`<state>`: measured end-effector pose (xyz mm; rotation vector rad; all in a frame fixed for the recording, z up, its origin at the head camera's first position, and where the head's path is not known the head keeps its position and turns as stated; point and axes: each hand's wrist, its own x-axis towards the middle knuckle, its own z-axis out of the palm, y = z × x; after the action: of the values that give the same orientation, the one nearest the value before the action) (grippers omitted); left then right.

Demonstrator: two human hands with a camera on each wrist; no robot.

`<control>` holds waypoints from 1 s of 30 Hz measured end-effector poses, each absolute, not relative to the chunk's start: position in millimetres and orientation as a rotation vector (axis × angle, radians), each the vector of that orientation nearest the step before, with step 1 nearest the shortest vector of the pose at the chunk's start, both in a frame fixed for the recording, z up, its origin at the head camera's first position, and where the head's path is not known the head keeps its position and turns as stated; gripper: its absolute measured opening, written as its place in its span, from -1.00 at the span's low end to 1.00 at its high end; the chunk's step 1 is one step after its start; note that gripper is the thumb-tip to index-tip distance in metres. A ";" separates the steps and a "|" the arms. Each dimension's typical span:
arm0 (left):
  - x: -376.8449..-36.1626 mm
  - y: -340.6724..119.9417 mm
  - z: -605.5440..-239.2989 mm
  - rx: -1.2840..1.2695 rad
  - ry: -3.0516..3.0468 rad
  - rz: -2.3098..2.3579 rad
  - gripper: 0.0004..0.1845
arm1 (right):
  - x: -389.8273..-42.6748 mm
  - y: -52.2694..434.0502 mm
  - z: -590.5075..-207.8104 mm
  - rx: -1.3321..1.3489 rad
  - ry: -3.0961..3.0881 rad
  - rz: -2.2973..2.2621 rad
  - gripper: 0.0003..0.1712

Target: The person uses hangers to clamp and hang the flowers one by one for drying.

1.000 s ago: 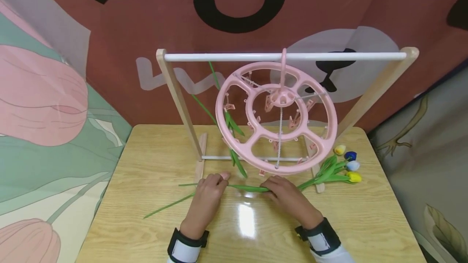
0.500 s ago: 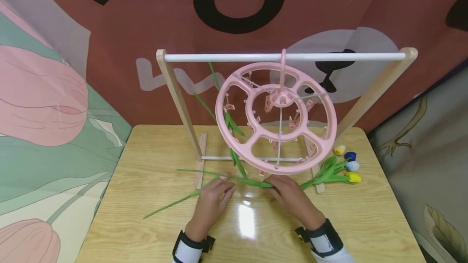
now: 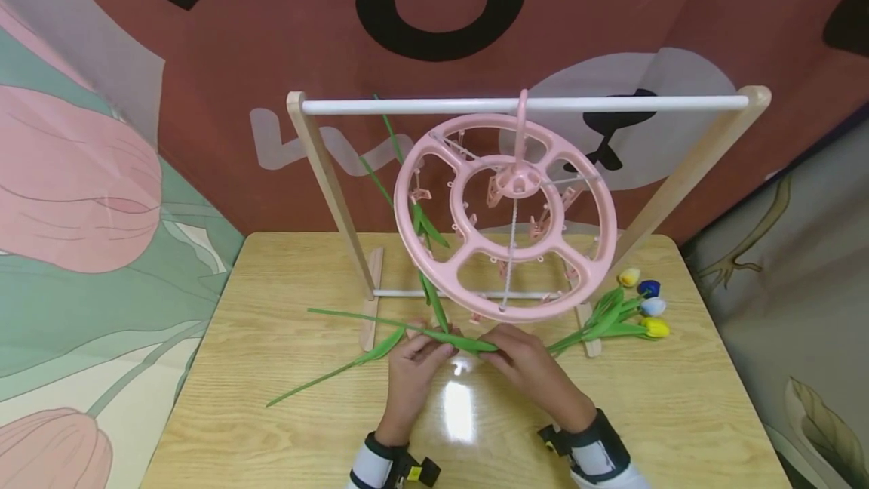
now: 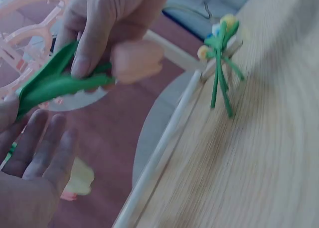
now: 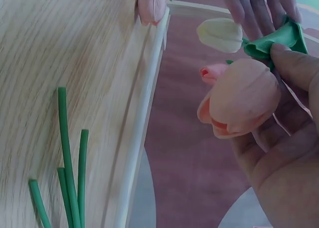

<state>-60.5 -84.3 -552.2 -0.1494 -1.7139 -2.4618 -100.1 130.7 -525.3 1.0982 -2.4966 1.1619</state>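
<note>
My right hand [image 3: 532,368] pinches a pink tulip [image 5: 244,101] just below its bloom, thumb on the green leaves. The bloom shows in both wrist views but is hidden by the hand from the head camera. Its stem [image 3: 360,315] points left across the front of the rack. My left hand [image 3: 414,379] pinches the tulip's leaf farther along, thumb against it and the other fingers spread nearly straight. Beyond the hands, upside-down tulips with green leaves [image 3: 426,226] hang at the left of a pink round clip hanger [image 3: 451,274]; one has a cream bloom [image 5: 219,35].
A wooden rack with a white bar [image 3: 407,106] carries the hanger over the table [image 3: 271,285]. Another pink tulip [image 5: 152,8] lies by its left foot, stem [image 3: 312,382] toward the front left. Several yellow, blue and white tulips [image 3: 611,319] lie at the right foot.
My left hand has let go of the stem and moved right to the leaf near my right hand. The held stem has risen and shifted left. The hanger has swung slightly left.
</note>
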 end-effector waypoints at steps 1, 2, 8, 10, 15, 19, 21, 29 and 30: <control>-60.2 -82.7 -552.2 -0.137 -1.690 -2.477 -0.70 | -99.9 129.9 -525.4 1.111 -2.488 1.176 -0.73; -60.0 -81.6 -552.6 -0.128 -1.668 -2.493 -0.69 | -99.7 129.5 -525.6 1.123 -2.482 1.188 -0.72; -57.9 -79.6 -551.8 -0.061 -1.678 -2.489 -0.69 | -96.7 133.0 -519.3 1.060 -2.609 1.139 -0.45; -56.9 -80.6 -550.3 -0.047 -1.713 -2.461 -0.70 | -95.2 135.3 -514.0 1.007 -2.661 1.127 -0.27; -53.8 -84.2 -546.8 -0.072 -1.741 -2.413 -0.72 | -94.5 134.7 -500.6 0.917 -2.684 1.197 0.08; -52.2 -85.8 -546.1 -0.099 -1.746 -2.366 -0.75 | -97.3 127.8 -491.2 0.859 -2.613 1.259 0.14; -51.2 -85.9 -545.9 -0.104 -1.759 -2.313 -0.78 | -98.8 124.1 -487.1 0.827 -2.572 1.288 0.11; -47.9 -88.8 -542.8 -0.153 -1.804 -2.122 -0.87 | -103.9 109.8 -476.6 0.729 -2.416 1.421 -0.18; -47.5 -89.8 -542.2 -0.164 -1.816 -2.104 -0.87 | -104.9 108.3 -475.8 0.732 -2.389 1.426 -0.24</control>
<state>-47.5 -89.8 -542.2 -0.1645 -1.8156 -2.1045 -104.9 108.3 -475.8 0.7319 -2.3893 1.4259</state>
